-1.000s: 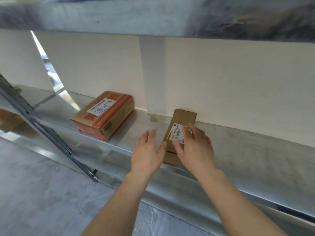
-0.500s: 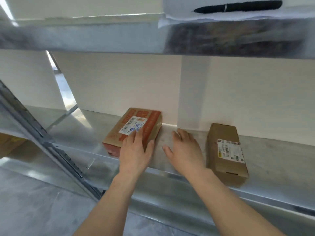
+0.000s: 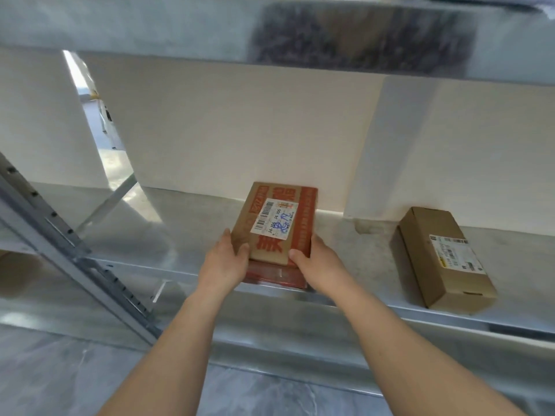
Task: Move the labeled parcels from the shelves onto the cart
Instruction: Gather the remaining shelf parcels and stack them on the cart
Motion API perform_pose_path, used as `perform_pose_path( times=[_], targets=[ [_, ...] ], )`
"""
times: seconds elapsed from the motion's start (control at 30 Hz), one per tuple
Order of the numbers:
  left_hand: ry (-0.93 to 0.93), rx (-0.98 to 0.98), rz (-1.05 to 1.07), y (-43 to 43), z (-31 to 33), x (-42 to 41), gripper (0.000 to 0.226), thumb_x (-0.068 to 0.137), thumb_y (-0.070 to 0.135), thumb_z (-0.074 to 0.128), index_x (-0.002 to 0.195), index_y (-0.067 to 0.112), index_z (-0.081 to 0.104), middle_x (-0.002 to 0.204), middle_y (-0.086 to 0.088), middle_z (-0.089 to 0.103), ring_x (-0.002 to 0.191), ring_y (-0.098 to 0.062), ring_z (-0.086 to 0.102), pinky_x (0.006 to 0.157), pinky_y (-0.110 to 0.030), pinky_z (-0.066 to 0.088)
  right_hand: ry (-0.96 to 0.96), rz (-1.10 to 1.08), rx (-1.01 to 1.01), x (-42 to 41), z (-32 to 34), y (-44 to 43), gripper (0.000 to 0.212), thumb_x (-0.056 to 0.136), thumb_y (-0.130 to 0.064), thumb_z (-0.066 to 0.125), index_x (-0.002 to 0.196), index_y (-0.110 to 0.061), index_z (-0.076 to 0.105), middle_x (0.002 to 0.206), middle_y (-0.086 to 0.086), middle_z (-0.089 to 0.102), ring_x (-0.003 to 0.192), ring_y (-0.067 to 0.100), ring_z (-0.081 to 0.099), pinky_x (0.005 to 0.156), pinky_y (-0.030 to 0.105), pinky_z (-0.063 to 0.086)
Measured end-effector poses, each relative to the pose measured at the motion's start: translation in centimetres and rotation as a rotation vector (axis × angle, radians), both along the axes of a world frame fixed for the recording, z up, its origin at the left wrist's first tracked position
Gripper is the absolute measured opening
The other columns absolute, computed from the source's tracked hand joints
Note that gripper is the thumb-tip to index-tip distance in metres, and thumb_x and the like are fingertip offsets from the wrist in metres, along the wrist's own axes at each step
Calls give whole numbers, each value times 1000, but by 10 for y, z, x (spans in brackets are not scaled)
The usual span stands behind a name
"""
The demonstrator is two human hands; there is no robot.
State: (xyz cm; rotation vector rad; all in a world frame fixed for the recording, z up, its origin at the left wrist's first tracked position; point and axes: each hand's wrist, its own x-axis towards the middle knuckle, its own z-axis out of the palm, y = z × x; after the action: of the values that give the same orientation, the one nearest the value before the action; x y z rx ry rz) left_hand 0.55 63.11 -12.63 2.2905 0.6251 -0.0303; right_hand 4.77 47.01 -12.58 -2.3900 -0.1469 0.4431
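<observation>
Two hands are seen at the near end of a red-printed parcel (image 3: 280,235): the left hand (image 3: 223,265) is clamped on its 7 o'clock corner and the right hand (image 3: 319,267) on its 5 o'clock corner, thumbs laid on top and fingers (image 3: 225,240) curled down the sides. The parcel is set at the front edge of the metal shelf (image 3: 180,232). One white label (image 3: 274,220) is borne, read as "J4-J06" twice, with blue handwriting. At 3 o'clock, well apart, a second parcel, the plain brown parcel (image 3: 432,235), is laid; its one label (image 3: 456,252) is too small to be read.
</observation>
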Motion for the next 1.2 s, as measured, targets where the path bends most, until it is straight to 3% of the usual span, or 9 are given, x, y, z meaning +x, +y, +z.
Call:
perform_pose_path(
  times=[0.1,0.27,0.33,0.5,0.83,1.03,1.2],
  targets=[
    [-53,-131,22,1,-1,-6,36,96,21,48,130,8,45,131,-11,54,119,-30,51,90,-30,37,39,-23,88,-5,3,0,49,95,-29,51,140,-19,32,133,1,56,118,22,55,99,35,44],
    [-128,-329,26,0,3,-30,39,92,8,52,129,18,47,117,0,60,111,-19,55,92,-28,40,40,-1,252,-23,5,-10,58,96,-18,50,146,-25,23,135,-5,53,121,17,52,103,31,40],
    [-188,-377,26,-7,6,-44,43,90,0,52,121,29,45,102,11,59,97,-8,55,83,-22,40,15,10,296,-31,6,-15,58,95,-13,50,145,-28,25,133,-5,54,119,15,52,104,33,40],
    [-348,-389,33,-33,16,-72,48,88,-1,54,110,40,41,98,24,54,85,13,53,63,-4,40,-89,55,349,-47,18,-33,62,90,-13,50,141,-38,25,132,-8,51,119,13,52,104,40,43],
    [-428,-394,-76,-113,36,-98,60,87,15,64,138,34,37,111,27,56,104,3,54,85,-19,43,-216,25,360,-86,50,-130,57,96,-16,49,140,-39,21,125,-17,51,113,3,52,93,25,44],
    [-449,-417,-242,-190,47,-94,61,87,8,63,109,58,36,100,35,57,92,19,54,71,-3,44,-261,-129,311,-101,54,-212,71,94,-26,49,149,-37,6,137,-11,48,121,11,50,102,43,46],
    [-428,-435,-363,-258,48,-86,60,88,10,62,106,60,34,100,37,53,88,25,51,65,2,41,-305,-215,319,-113,57,-282,70,94,-21,48,149,-38,8,133,-11,51,118,9,52,99,41,48]
  ],
)
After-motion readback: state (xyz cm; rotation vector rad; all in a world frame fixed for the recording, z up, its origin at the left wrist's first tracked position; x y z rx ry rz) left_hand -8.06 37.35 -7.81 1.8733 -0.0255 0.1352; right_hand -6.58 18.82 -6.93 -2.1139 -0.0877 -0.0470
